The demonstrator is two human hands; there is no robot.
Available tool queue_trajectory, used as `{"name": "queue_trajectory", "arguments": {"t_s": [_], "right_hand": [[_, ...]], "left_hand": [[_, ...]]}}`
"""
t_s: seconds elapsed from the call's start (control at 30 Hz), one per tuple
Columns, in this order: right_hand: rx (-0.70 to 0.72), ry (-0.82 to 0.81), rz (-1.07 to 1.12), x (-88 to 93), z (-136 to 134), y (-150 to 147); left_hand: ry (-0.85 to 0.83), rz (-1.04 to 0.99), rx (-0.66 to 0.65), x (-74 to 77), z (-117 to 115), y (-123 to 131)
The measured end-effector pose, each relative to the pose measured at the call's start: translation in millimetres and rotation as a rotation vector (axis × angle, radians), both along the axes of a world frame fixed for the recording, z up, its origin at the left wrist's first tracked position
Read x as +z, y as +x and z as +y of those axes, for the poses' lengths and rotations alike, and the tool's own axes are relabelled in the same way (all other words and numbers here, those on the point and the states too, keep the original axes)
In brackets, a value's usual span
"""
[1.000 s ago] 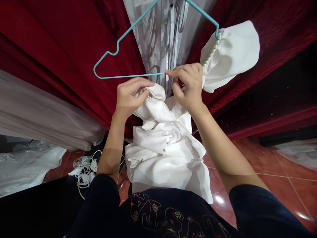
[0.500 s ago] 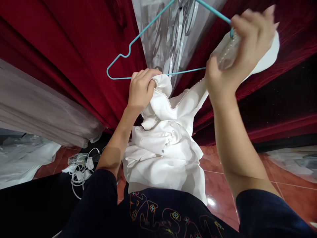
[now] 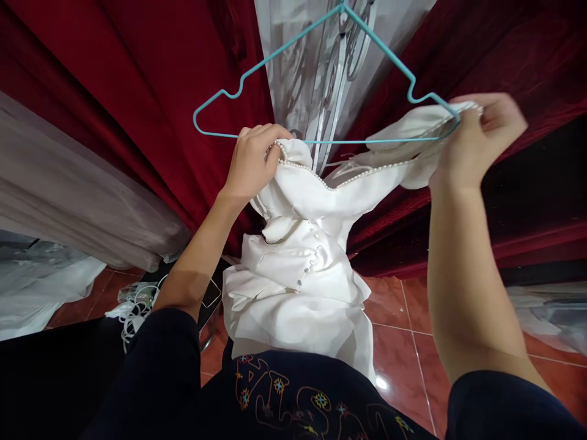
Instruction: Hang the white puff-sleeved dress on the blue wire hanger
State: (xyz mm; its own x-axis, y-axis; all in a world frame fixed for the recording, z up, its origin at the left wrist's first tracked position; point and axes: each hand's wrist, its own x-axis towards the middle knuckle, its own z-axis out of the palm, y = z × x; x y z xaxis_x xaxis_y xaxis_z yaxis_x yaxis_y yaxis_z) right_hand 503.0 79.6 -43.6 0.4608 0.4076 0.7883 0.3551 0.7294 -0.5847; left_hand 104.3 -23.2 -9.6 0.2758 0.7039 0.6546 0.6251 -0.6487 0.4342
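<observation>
A white dress (image 3: 316, 244) with pearl beading along its neckline and small buttons down the front hangs before me. My left hand (image 3: 257, 160) is closed on the left end of its top edge, by the lower bar of a light blue hanger (image 3: 275, 50). On the other side, my right hand (image 3: 477, 143) grips the right part of the top edge and pulls it out sideways. The hanger's right corner sits at the fabric beside that hand. Behind the hands, the hanger's left end pokes out uncovered. Fingertips of both hands are partly hidden.
Dark red curtains (image 3: 160, 91) hang at both sides, with a decorated metal stand (image 3: 337, 79) between them. Sheer pale fabric (image 3: 82, 189) drapes at left. Tangled white cables (image 3: 134, 321) lie on a black surface at lower left. Red tiles (image 3: 403, 348) cover the floor.
My right hand has come down and outward, stretching the dress's right side toward the hanger's corner. More of the hanger shows now. My left hand keeps its hold, shifted slightly left.
</observation>
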Motion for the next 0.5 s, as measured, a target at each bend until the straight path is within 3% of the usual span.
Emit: {"name": "queue_trajectory", "arguments": {"t_s": [0.03,0.1,0.2,0.27,0.37,0.43,0.5], "right_hand": [[-0.060,0.005,0.059,-7.3,-4,-9],[-0.050,-0.088,0.080,-19.5,-17,-30],[0.038,-0.237,-0.037,-30.6,-46,-56],[0.062,-0.257,-0.237,-32.9,-67,-69],[0.125,-0.131,-0.592,-25.9,-95,-92],[0.140,-0.047,-0.654,-14.7,-107,-110],[0.133,-0.077,-0.634,-2.9,-111,-127]], "left_hand": [[0.004,-0.002,0.006,0.6,1,-1],[0.017,0.002,0.027,0.7,2,-3],[0.000,0.005,0.032,-1.3,1,0],[-0.007,0.007,0.024,-4.0,0,4],[0.016,0.018,0.035,-8.4,2,11],[0.025,0.017,0.044,-10.3,5,13],[0.014,0.007,0.040,-10.6,6,13]]}}
